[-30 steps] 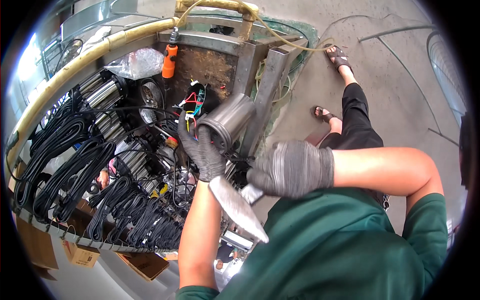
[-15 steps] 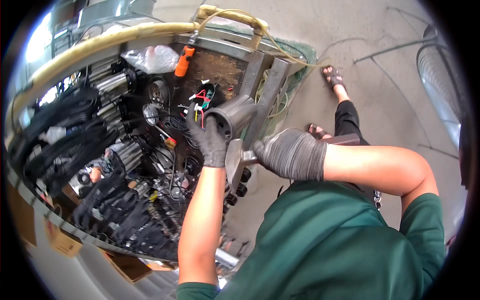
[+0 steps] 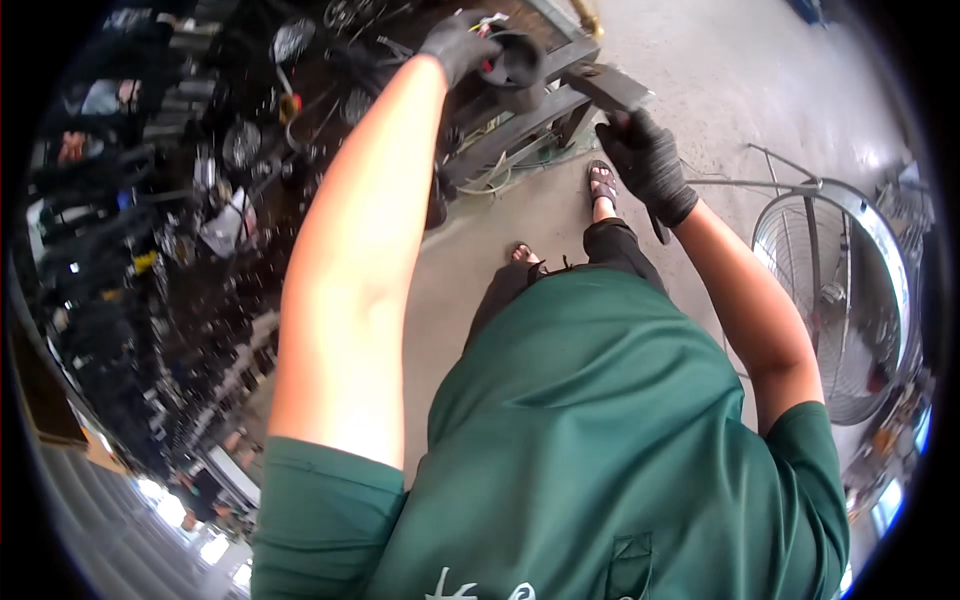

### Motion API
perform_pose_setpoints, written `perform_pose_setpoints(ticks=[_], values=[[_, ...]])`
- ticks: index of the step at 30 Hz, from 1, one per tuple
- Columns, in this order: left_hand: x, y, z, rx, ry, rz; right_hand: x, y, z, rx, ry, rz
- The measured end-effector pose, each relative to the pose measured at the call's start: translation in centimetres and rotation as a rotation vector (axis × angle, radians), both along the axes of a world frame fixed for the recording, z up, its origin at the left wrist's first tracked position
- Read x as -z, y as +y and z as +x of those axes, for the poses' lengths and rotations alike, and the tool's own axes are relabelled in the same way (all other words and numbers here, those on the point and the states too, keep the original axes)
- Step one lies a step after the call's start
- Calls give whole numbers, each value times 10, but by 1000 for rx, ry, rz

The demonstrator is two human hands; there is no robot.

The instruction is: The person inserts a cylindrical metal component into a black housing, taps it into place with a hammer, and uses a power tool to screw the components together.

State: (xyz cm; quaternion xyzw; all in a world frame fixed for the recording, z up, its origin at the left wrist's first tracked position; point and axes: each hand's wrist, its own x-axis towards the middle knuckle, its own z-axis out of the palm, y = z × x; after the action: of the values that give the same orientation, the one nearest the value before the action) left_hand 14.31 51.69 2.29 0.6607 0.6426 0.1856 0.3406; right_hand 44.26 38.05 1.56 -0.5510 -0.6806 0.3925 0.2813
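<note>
My left hand [image 3: 458, 48], in a dark grey glove, reaches to the far edge of the workbench. Its fingers are closed at the rim of a dark metal cylinder [image 3: 524, 92], whose open end shows a hollow inside. Coloured wires lie just behind that hand. My right hand [image 3: 645, 165], gloved too, is wrapped round the handle of a hammer [image 3: 612, 88]. The hammer's broad metal head is raised, to the right of the cylinder and apart from it. The handle's end sticks out below my right hand.
The bench on the left carries black cable bundles, metal parts and a clear plastic bag [image 3: 230, 225]. A metal bar [image 3: 520, 130] runs along the bench edge beside the cylinder. On the right stands a large caged fan [image 3: 830, 295] on the grey floor.
My right hand has swung the hammer away from the cylinder, to the right and up. The view has shifted, so the bench and cylinder sit higher in it, and the fan shows more fully.
</note>
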Motion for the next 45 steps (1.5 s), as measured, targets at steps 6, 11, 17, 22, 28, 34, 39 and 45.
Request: perform_pose_setpoints(ticks=[6,11,17,22,28,34,39,45], values=[[59,44,-24,37,-397,-136,56,6,-1,-242,-340,869],[36,30,-21,20,-298,-169,46,31,-41,-265,-257,561],[24,30,-24,130,106,-30,-5,21,-50,-160,-95,396],[24,39,4,892,1175,385,-21,49,-42,-304,-457,214],[55,57,-18,342,540,84,-55,43,-53,-394,-265,302],[17,43,11,554,836,42,-25,77,-23,-472,-350,171],[29,26,-9,90,309,-17,-82,77,-51,-202,-127,-406],[20,-23,-27,-237,-266,64,-89,99,-60,-138,205,-603]])
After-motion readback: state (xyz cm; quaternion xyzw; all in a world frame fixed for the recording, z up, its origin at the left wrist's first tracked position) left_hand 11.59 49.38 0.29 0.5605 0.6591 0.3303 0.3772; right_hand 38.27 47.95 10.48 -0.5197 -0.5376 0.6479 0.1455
